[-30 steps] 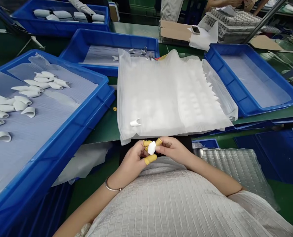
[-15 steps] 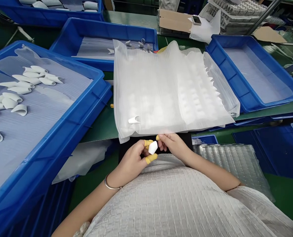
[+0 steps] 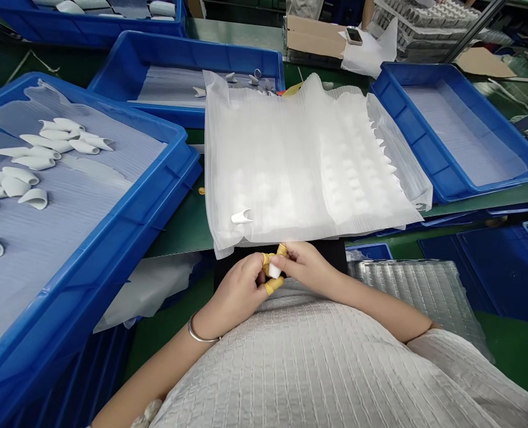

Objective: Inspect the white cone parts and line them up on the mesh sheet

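Observation:
Just above my lap, my left hand (image 3: pixel 244 281) grips a small white piece (image 3: pixel 274 271) between fingers that wear yellow finger covers. My right hand (image 3: pixel 300 261) meets it from the right, its thumb and a yellow-covered finger closed on the top of the same piece. Past my hands, a translucent white sheet (image 3: pixel 272 148) lies over rows of pale shapes. One white piece (image 3: pixel 242 217) sits near its lower left corner.
White curved pieces (image 3: pixel 52 135) lie in a lined blue tray (image 3: pixel 174 145) at the left. Another blue tray (image 3: pixel 187 47) stands behind, a third (image 3: pixel 451 172) at the right. A clear ribbed plastic tray (image 3: pixel 419 291) is below right.
My right hand has moved left and slightly down onto the white piece, covering its upper part. My left hand has hardly moved and still holds the piece.

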{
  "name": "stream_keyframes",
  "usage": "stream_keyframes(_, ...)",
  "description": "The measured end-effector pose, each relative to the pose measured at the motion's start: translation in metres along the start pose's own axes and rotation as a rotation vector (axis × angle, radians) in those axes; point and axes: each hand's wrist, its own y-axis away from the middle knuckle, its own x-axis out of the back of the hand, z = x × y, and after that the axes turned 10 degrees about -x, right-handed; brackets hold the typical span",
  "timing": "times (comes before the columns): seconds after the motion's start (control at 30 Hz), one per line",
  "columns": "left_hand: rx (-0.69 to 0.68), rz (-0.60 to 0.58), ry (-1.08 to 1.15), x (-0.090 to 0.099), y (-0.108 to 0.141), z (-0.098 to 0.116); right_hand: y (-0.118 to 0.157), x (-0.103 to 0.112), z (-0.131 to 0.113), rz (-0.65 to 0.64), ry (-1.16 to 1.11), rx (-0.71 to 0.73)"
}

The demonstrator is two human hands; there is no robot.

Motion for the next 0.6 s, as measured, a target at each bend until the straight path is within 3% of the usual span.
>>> stream_keyframes(0.17, 0.026, -0.028, 0.060, 0.002, 0.004, 0.000, -0.006, 0.006, 0.008, -0.040, -0.200, -0.133)
stream_keyframes(0.3, 0.018, -0.031, 0.059, 0.002, 0.003, -0.001, -0.006, 0.012, 0.012, -0.051, -0.261, -0.152)
stream_keyframes(0.5, 0.033, -0.043, 0.027, 0.001, 0.001, -0.004, -0.001, 0.015, 0.007, -0.173, -0.167, -0.048)
stream_keyframes(0.6, 0.070, 0.005, 0.141, -0.003, 0.003, -0.008, -0.002, 0.015, 0.007, -0.193, -0.205, -0.018)
